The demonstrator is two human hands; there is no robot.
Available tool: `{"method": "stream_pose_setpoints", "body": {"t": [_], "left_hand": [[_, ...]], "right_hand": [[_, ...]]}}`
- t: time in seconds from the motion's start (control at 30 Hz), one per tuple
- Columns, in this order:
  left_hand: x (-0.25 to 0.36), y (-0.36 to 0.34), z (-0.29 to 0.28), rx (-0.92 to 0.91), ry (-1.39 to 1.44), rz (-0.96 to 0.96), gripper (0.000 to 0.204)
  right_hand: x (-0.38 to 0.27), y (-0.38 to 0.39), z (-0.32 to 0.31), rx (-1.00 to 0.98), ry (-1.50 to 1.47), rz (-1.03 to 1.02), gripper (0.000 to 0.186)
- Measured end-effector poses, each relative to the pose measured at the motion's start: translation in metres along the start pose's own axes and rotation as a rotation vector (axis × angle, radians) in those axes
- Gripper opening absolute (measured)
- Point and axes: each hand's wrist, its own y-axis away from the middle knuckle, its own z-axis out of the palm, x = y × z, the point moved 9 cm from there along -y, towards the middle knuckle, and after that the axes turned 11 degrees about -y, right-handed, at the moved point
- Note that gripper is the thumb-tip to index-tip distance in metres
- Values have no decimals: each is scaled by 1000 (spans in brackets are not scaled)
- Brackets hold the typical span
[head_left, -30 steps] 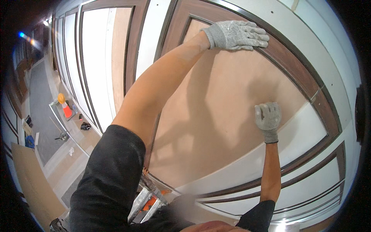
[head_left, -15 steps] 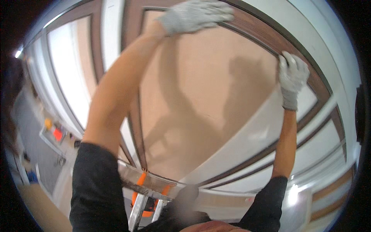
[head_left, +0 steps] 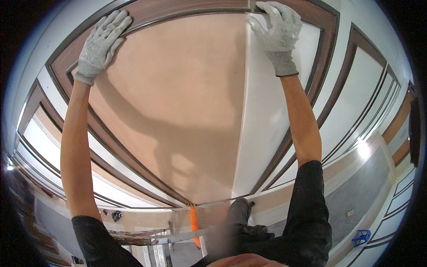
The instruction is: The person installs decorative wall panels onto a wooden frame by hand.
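My left hand (head_left: 102, 46), in a grey knit glove, lies flat with outstretched fingers on the dark brown wood-look frame (head_left: 178, 10) near its upper left corner. My right hand (head_left: 280, 33), gloved alike, is at the frame's top bar farther right. Its thumb is spread from the fingers, beside the upright edge of a beige panel (head_left: 187, 66). That panel fills most of the framed area and bears the shadow of my arms. Right of it a white strip of surface (head_left: 271, 120) shows inside the frame.
Below me are metal ladder parts (head_left: 155, 251) and an orange piece (head_left: 194, 220) by the wall's foot. More brown-framed wall sections (head_left: 356, 75) stand on both sides. A blue stool (head_left: 361, 237) is on the grey floor (head_left: 356, 196) at lower right.
The view has turned and levelled. My left hand has moved left along the frame's top bar toward the corner. My right hand stays near the beige panel's right edge, its thumb now spread.
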Motion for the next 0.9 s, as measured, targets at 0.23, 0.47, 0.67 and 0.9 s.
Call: {"method": "stream_pose_setpoints", "body": {"t": [0.23,0.47,0.67,0.9], "left_hand": [[23,-10,-8,-38,17,-22,54],[24,-13,-26,-53,-9,-5,54],[31,-19,-41,-48,-51,-25,55],[37,-28,-54,-35,-41,-15,55]], "right_hand": [[32,25,-8,-19,-166,166,44],[42,25,-26,21,-225,192,44],[51,25,-41,24,-248,173,42],[57,20,-57,-3,-274,160,39]]}}
